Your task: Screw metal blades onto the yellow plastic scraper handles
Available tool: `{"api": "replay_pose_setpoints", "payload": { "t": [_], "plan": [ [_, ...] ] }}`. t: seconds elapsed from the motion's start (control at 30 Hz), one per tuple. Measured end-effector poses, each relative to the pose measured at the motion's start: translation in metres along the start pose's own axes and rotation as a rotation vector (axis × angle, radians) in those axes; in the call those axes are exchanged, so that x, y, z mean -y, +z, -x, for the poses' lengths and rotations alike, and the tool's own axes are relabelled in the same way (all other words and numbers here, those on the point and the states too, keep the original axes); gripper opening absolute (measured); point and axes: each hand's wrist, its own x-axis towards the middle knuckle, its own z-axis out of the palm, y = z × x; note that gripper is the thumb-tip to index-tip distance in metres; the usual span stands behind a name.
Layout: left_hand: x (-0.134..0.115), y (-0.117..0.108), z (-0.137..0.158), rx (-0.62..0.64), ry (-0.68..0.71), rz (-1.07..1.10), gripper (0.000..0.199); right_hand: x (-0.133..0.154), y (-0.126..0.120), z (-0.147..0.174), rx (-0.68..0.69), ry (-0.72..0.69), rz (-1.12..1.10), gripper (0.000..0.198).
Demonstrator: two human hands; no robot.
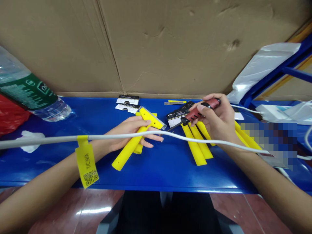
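Observation:
My left hand (133, 131) is closed around a yellow scraper (129, 149), its thumb pressed on the T-shaped head and a metal blade (163, 126) along the head's edge. In my right hand (219, 118) is a screwdriver (195, 114) with a red and black handle. Its shaft points down-left to the fingertips of my left hand, where a tiny dark piece shows, too small to name. Under the held scraper lies another yellow handle (138, 149). Several yellow handles (197, 148) rest beneath my right hand, beside a black-and-white packet (174, 120).
A white cable (214, 141) with a yellow tag (86, 162) crosses in front of both forearms. On the blue table (156, 175) are a water bottle (36, 94), crumpled tissue (31, 141), small cards (127, 100) and a loose blade (173, 103). Cardboard (170, 48) stands behind.

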Motion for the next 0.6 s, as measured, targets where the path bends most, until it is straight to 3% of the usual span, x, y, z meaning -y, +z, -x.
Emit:
{"api": "replay_pose_setpoints", "payload": {
  "t": [0.6],
  "plan": [
    [0.0019, 0.0042, -0.0003, -0.036, -0.025, -0.014, 0.016, 0.0032, 0.0007, 0.0002, -0.002, -0.024, -0.062, 0.037]
  ]
}}
